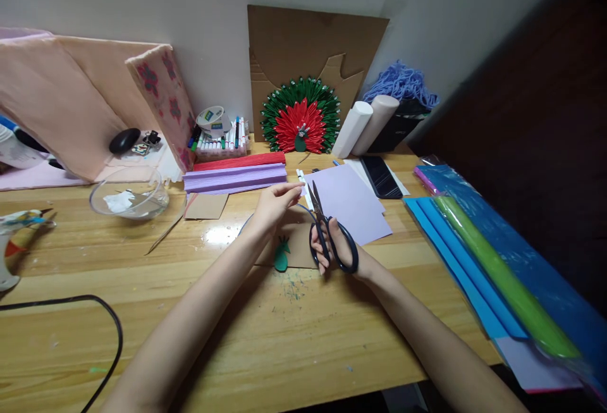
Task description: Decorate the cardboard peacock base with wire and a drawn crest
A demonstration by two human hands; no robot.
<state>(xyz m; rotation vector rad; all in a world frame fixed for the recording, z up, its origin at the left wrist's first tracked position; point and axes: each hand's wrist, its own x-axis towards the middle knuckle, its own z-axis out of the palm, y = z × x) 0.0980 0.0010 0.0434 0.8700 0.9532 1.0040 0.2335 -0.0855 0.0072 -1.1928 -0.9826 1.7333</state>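
Observation:
My right hand (327, 250) has its thumb and fingers through the black handles of a pair of scissors (344, 253). The scissor blades point up and away from me, parted a little. Just left of their tips, my left hand (277, 204) is closed in a pinch; a small pale bit shows at its fingertips, too small to name. Below both hands a piece of brown cardboard (301, 248) lies on the table, with a green paper bird-body shape (281, 255) on it. A lilac sheet of paper (348, 201) lies behind the scissors.
Behind stands a red and green peacock craft (301, 119) against a cardboard panel (317, 33). A phone (380, 177) and rolled blue and green sheets (502, 267) are right. Crepe paper (234, 179), a clear bowl (150, 201) and a glue gun (14, 236) with a black cord are left.

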